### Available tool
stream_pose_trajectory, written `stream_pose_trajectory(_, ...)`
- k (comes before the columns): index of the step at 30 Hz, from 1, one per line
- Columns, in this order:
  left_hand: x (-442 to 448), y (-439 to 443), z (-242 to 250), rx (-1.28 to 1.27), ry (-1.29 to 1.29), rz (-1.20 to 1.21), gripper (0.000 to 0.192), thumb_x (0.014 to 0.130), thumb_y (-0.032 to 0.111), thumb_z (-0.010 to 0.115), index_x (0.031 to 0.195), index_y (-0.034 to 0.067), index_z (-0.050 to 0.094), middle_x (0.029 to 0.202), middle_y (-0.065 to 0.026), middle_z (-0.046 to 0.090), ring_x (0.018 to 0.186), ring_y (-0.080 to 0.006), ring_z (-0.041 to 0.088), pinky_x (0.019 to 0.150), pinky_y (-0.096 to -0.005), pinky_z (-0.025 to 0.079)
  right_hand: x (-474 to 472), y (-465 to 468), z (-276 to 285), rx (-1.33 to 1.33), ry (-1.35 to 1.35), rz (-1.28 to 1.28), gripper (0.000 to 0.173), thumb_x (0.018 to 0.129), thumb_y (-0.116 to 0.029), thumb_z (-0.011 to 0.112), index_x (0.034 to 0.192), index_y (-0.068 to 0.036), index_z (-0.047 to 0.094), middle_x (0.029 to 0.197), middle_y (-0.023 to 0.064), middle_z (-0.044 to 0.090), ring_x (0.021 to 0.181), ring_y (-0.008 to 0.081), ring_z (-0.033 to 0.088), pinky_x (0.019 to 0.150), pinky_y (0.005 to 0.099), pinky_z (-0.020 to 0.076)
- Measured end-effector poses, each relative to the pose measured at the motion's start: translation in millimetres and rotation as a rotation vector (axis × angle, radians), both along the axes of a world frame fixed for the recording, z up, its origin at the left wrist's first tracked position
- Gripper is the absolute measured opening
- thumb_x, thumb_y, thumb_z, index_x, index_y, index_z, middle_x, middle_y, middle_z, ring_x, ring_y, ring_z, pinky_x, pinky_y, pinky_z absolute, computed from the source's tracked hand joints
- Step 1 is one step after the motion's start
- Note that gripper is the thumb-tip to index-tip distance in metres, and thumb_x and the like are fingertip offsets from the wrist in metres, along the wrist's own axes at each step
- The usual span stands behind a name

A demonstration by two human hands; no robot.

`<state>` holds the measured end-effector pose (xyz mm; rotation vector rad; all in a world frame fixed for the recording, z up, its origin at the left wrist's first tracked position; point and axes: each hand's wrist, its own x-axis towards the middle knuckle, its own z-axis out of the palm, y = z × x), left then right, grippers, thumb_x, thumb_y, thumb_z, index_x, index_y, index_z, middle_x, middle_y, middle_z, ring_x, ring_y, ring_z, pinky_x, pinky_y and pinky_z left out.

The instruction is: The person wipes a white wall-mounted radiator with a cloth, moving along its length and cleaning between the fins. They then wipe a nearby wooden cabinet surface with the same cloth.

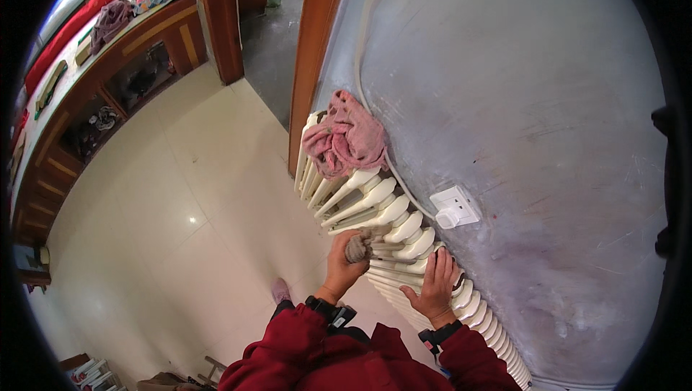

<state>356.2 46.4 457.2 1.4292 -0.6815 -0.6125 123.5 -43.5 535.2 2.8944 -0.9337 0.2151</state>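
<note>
A long cream-coloured column radiator [373, 202] runs along the wall in front of me. My left hand [346, 261] is closed around a bunched grey-brown cloth [358, 248] at the radiator's front side, beside its columns. My right hand [438, 283] rests on the rounded tops of the sections with its fingers spread and nothing in it. Draped over the far end of the radiator is a crumpled pink cloth [346, 137]. Both wrists wear black straps with small devices.
A white wall socket [459, 204] holds a plug whose cable [397, 172] passes behind the radiator top. A wooden door frame [319, 50] stands beyond the radiator. Across the tiled floor [178, 218], a long wooden cabinet [140, 39] under the window bears cloths.
</note>
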Motion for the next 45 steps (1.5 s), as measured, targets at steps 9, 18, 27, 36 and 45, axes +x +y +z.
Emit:
stream_pose_trajectory(9, 54, -41, 36, -0.106, -0.178, 0.223, 0.067, 0.070, -0.003, 0.073, 0.135, 0.006, 0.057, 0.132, -0.0169, 0.059, 0.125, -0.0375, 0.056, 0.110, -0.0420, 0.042, 0, 2, -1, 0.042, -0.016, -0.021, 0.108, 0.079, -0.058, 0.077, 0.150, 0.010, 0.032, 0.155, 0.0364, 0.031, 0.143, 0.0539, 0.029, 0.114, 0.0666, 0.0209)
stream_pose_trajectory(18, 71, -63, 33, -0.042, -0.345, 0.144, 0.073, 0.065, -0.005, 0.074, 0.136, 0.009, 0.059, 0.137, -0.0174, 0.056, 0.130, -0.0393, 0.053, 0.112, -0.0430, 0.042, 4, -4, 4, 0.040, -0.132, -0.047, 0.082, 0.086, -0.049, 0.072, 0.142, 0.006, 0.049, 0.150, 0.0292, 0.043, 0.136, 0.0462, 0.043, 0.112, 0.0608, 0.0297)
stream_pose_trajectory(27, 104, 9, -13, 0.053, -0.086, -0.056, 0.060, 0.071, -0.001, 0.076, 0.128, 0.008, 0.064, 0.123, -0.0144, 0.066, 0.116, -0.0316, 0.064, 0.101, -0.0389, 0.050, 189, -37, 73, 0.134, -0.434, 0.271, 0.082, 0.078, -0.016, 0.081, 0.149, 0.000, 0.044, 0.155, 0.0262, 0.040, 0.141, 0.0466, 0.040, 0.113, 0.0527, 0.0377)
stream_pose_trajectory(36, 169, 132, -49, 0.104, 0.424, 0.126, 0.050, 0.075, -0.009, 0.058, 0.124, 0.001, 0.065, 0.113, -0.0080, 0.071, 0.099, -0.0205, 0.069, 0.087, -0.0347, 0.057, 331, -93, 46, -0.109, -0.120, 0.024, 0.107, 0.067, -0.038, 0.087, 0.156, -0.009, 0.036, 0.121, 0.0143, 0.055, 0.116, 0.0311, 0.052, 0.088, 0.0468, 0.0500)
stream_pose_trajectory(45, 215, 186, -62, 0.093, 0.590, 0.170, 0.048, 0.076, -0.008, 0.057, 0.123, -0.002, 0.064, 0.104, -0.0094, 0.070, 0.088, -0.0222, 0.070, 0.081, -0.0359, 0.059, 323, -96, 28, -0.094, -0.390, 0.088, 0.042, 0.076, -0.019, 0.075, 0.112, -0.010, 0.057, 0.101, 0.0099, 0.054, 0.101, 0.0323, 0.055, 0.077, 0.0474, 0.0509)
